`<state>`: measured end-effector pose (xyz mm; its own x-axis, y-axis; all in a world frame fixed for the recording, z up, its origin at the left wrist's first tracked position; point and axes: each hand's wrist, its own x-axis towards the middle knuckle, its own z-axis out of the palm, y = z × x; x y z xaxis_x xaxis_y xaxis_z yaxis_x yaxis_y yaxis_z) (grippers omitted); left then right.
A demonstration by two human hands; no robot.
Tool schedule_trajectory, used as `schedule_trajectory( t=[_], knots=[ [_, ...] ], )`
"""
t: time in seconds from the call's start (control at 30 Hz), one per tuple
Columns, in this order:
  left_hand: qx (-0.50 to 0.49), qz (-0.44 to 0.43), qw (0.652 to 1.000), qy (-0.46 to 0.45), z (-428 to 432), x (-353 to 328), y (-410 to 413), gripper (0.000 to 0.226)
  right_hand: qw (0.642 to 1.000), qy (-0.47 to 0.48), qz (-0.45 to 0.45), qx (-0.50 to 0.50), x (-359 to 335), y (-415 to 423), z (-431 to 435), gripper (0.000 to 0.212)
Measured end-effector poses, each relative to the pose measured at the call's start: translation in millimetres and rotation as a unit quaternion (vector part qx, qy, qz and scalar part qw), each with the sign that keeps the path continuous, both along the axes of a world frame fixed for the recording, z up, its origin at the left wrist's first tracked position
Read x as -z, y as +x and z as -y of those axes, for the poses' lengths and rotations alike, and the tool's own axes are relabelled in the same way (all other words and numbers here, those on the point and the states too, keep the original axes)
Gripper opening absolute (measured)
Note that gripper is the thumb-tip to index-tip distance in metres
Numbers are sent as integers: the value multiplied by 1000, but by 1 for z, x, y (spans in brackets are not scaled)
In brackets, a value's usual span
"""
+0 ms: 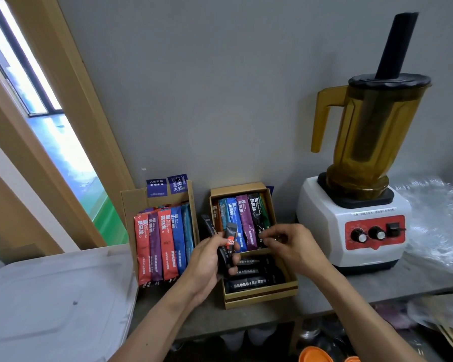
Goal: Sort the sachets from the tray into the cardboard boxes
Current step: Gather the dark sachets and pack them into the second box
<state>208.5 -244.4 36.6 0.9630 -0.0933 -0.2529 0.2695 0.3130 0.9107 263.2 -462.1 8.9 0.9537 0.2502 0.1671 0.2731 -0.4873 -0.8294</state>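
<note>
1. I am sorting, and by my judgement I am partway through filing a handful of sachets into the right-hand box (256, 296), which is sitting at about 6 o'clock in the view, just to the right of the left-hand box (131, 205).
2. My left hand (207, 265) is closing around a small bunch of dark sachets (229, 239), one with an orange patch, holding them upright over the near left corner of the right-hand box.
3. My right hand (290, 246) is reaching in from 4 o'clock, fingertips (266, 237) pinching at the lower ends of the coloured sachets (242, 220) standing in that box; whether it is actually gripping one I cannot tell.
4. No tray is clearly showing; a clear plastic lid (50, 296) is lying at 8 o'clock.
5. Next, I think, I should be picking one sachet from the bunch and matching it to its row: dark ones are lying flat (249, 282) in the near half of the box.
6. A blender (356, 199) is standing at 3 o'clock, well clear of both hands.
</note>
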Motion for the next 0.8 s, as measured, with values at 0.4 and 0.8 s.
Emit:
schedule_trajectory(
  t=[0.4,0.8],
  knots=[
    [52,3,995,85,-1,-1,-8,28,963,241,-121,3,-26,-12,-14,13],
    [86,34,980,175,-2,0,-11,28,950,273,-150,19,-28,-14,-8,16]
  ],
)
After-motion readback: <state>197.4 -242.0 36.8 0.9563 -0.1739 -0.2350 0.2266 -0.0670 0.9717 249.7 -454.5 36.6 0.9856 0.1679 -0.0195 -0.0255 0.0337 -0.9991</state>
